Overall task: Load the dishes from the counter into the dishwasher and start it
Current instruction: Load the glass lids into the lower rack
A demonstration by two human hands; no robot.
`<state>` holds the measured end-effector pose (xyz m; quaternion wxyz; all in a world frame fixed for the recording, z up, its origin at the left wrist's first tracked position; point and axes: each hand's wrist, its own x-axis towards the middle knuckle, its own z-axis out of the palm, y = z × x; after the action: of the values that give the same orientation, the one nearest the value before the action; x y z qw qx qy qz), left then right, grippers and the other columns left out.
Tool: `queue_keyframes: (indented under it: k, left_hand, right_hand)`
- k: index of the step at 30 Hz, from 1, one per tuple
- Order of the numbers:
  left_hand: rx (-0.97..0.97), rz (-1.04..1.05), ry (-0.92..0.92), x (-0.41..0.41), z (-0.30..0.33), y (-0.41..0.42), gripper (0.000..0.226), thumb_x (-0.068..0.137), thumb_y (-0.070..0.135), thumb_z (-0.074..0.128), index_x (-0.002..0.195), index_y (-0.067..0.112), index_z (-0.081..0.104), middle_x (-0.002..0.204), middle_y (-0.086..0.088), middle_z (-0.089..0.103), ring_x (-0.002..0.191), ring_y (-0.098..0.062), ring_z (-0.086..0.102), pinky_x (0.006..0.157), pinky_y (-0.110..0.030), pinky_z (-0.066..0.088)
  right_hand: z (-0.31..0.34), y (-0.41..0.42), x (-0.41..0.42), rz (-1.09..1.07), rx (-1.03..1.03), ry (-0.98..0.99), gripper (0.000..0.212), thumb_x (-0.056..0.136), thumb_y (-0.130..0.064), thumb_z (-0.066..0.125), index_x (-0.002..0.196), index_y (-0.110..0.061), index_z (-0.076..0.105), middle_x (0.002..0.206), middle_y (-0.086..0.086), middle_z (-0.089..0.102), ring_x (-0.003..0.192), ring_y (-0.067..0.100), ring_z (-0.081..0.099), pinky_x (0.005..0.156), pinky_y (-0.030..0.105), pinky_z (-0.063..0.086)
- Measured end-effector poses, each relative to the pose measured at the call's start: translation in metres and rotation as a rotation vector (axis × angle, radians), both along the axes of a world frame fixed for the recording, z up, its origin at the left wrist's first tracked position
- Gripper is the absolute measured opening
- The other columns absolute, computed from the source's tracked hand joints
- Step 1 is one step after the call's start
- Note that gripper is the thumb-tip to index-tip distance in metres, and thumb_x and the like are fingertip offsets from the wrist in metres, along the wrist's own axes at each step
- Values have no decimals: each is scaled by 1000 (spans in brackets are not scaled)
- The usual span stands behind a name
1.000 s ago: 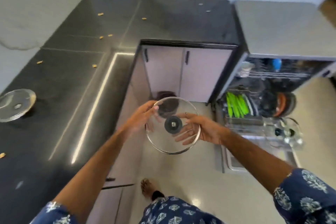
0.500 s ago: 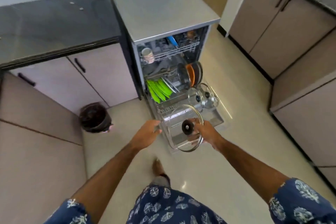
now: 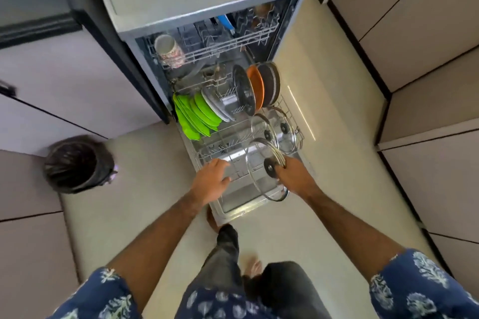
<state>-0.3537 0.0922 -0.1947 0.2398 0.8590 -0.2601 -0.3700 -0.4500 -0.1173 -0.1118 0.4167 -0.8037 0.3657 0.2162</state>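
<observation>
Standing on pale floor [image 3: 324, 228] between beige cabinets [image 3: 427, 46], black bin [image 3: 75, 163] at near left. Reaching over the open dishwasher [image 3: 207, 2], lower rack [image 3: 215, 150] pulled out. Left hand [image 3: 212, 180] hovering loosely spread, empty. Right hand [image 3: 294, 176] pinching the knob of one glass lid [image 3: 261, 168], tilted above the rack's near end. Beyond: two more lids [image 3: 282, 132], perhaps five green plates [image 3: 194, 114], dark pans [image 3: 261, 85], one cup [image 3: 168, 49] far up.

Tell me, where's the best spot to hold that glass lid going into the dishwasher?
By its black knob, from the knob side, as the right hand does now. The glass lid stands on edge over the lower rack, so its smooth rim offers little to grip, while the knob sticks out toward the hand.
</observation>
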Motion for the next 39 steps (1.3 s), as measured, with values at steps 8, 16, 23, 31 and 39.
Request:
queue_keyframes:
  k: [8, 16, 23, 31, 39]
  left_hand:
    - [85, 186, 139, 46, -144, -49, 46, 94, 28, 63, 136, 15, 52, 135, -11, 49, 123, -29, 51, 106, -42, 41]
    - [293, 113, -43, 57, -259, -82, 78, 87, 36, 70, 150, 15, 30, 154, -10, 32, 142, -31, 33, 114, -47, 33]
    - [416, -28, -149, 63, -305, -110, 113, 84, 43, 74, 157, 13, -6, 167, -9, -3, 154, -29, 0, 124, -51, 11]
    - [463, -69, -137, 58, -323, -123, 111, 86, 41, 72, 157, 10, -9, 166, -12, -1, 153, -32, 3, 123, -54, 15]
    - [492, -92, -164, 54, -325, -127, 104, 93, 44, 62, 155, 6, -12, 166, -15, -4, 153, -33, 1, 123, -54, 14]
  right_hand:
    - [-137, -38, 63, 40, -105, 24, 14, 100, -28, 48, 96, -20, 58, 80, 1, 64, 74, 18, 64, 72, 33, 52]
    - [-242, -73, 92, 101, -283, -22, 23, 101, -24, 50, 117, -10, 58, 76, 0, 59, 74, 22, 62, 75, 38, 56]
    - [-292, -94, 129, 166, -244, -35, 23, 98, -23, 52, 113, -7, 61, 89, 8, 69, 79, 26, 67, 77, 40, 58]
    - [-313, -93, 156, 241, -201, -28, 20, 99, -22, 52, 112, -8, 60, 87, 3, 63, 80, 22, 65, 72, 32, 53]
    - [-314, -110, 158, 235, -150, 41, 23, 97, -24, 54, 104, -3, 60, 88, 9, 66, 76, 23, 66, 65, 32, 54]
